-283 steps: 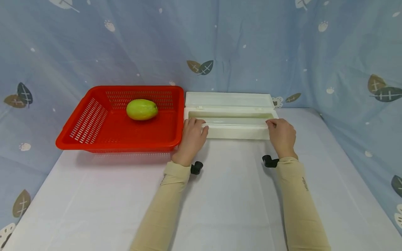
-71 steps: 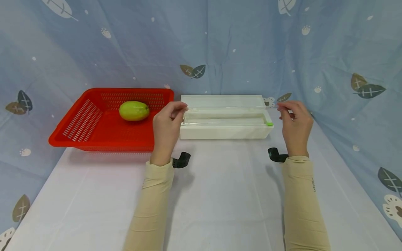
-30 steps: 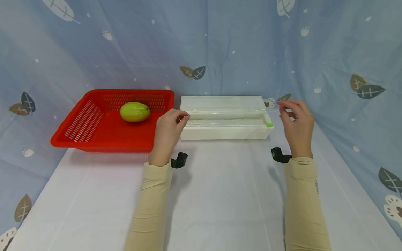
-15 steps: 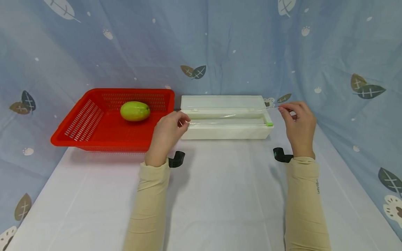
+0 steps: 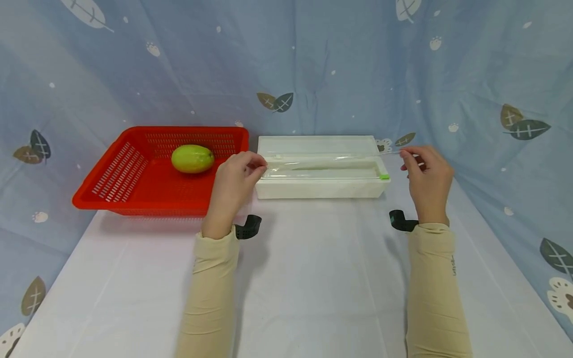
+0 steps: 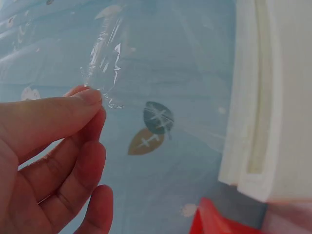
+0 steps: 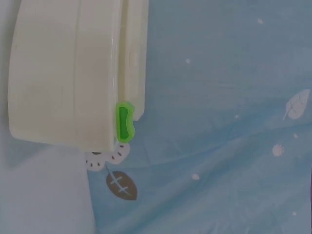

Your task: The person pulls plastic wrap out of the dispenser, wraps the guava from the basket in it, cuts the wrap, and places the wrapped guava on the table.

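Observation:
My left hand (image 5: 229, 191) pinches one corner of a sheet of clear cling film (image 6: 105, 53) between thumb and index finger, above the left end of a white cling film box (image 5: 322, 190). Off the box's right end, my right hand (image 5: 430, 184) pinches the film's other corner. Between the hands the film stretches across the box, with creases gathered at the left fingertips. The box's lid (image 5: 318, 145) stands raised at the back, and a green cutter slider (image 7: 125, 123) sits at its right front edge. My right hand is outside the right wrist view.
Left of the box, a red plastic basket (image 5: 156, 205) holds a yellow-green oval melon (image 5: 192, 159). A white cloth (image 5: 313, 278) covers the table, and a blue patterned curtain (image 5: 340, 59) hangs close behind the box and basket.
Earlier both hands were at the box's front edge; since then they have lifted and spread the film, uncovering the green slider. In the last half second my left hand has risen slightly, moving left.

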Demonstrator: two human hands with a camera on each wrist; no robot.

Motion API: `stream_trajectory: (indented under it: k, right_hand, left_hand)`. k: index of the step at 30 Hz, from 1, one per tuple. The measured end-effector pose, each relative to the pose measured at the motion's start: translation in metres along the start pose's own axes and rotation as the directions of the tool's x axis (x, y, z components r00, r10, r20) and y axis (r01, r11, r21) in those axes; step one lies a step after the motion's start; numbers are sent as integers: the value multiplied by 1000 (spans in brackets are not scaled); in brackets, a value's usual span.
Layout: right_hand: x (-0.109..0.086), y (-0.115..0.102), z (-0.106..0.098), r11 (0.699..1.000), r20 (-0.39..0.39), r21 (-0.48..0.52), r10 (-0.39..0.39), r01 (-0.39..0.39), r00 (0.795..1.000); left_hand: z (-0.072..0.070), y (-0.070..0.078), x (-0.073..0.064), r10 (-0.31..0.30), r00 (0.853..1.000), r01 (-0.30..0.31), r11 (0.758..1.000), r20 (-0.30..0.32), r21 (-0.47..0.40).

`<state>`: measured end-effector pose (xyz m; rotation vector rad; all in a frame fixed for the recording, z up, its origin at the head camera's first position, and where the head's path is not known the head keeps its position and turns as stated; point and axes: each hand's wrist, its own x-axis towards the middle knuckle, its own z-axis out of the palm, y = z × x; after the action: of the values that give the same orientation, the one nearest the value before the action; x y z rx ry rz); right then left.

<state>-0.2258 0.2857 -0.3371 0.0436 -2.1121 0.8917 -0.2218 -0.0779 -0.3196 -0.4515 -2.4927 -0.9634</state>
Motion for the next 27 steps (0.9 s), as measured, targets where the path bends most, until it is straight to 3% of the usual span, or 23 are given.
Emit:
stream_trajectory:
  k: [8, 18, 27]
  right_hand:
    - [0, 0, 2, 1000, -27, -10, -24, 23, 999]
    - [-2, 2, -1, 1000, -32, -9, -9, 9, 999]
    - [1, 2, -3, 995, -40, 96, 7, -4, 999]
  left_hand:
    - [-13, -1, -3, 27, 996, -28, 1000, -79, -3]
    - [-18, 4, -2, 44, 994, -44, 999, -99, 1]
    - [-17, 3, -1, 54, 986, -57, 998, -155, -16]
